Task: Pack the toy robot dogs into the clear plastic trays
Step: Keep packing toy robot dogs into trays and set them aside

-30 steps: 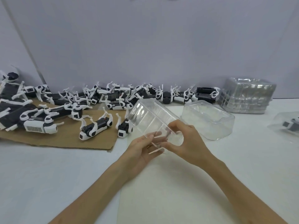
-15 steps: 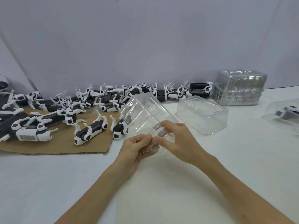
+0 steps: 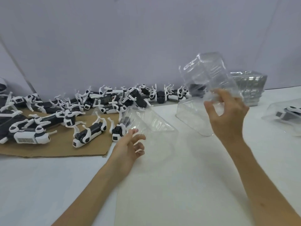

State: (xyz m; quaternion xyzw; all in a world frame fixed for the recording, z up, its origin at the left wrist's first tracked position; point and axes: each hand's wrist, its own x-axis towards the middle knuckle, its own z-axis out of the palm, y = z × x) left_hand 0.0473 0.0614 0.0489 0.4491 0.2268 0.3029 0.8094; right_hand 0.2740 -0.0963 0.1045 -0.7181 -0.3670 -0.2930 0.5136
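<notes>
White table, pale wall behind. Brown cardboard sheet lies on the left part of the table.

Toy robot dogs, black and white, are heaped on the cardboard and strung in a row along the wall's foot, legs sticking up. None is in either hand.

Stack of clear trays stands back right by the wall. Upturned tray rests on the table just in front of it. At the far right edge a packed tray seems to hold one dog already.

Raised tray is up in the air, tilted, with its lower end pinched in the right hand, fingers curled on the plastic. Lower tray hangs tilted just above the table, near corner gripped by the left hand, thumb on top and fingers under. The two trays are well apart.

Nearest dog lies at the cardboard's right edge, just behind the lower tray.

Judgement: the step is readying one tray for a dog.
- Park the raised tray on the open table at right to free that hand.
- Turn the lower tray cavity-up and set it flat before loading; thin plastic will flex if squeezed.
- Lift the nearest dog by its body, not its thin white legs, which look likely to snag
- Fold the legs in line with the moulded hollows before pressing down
</notes>
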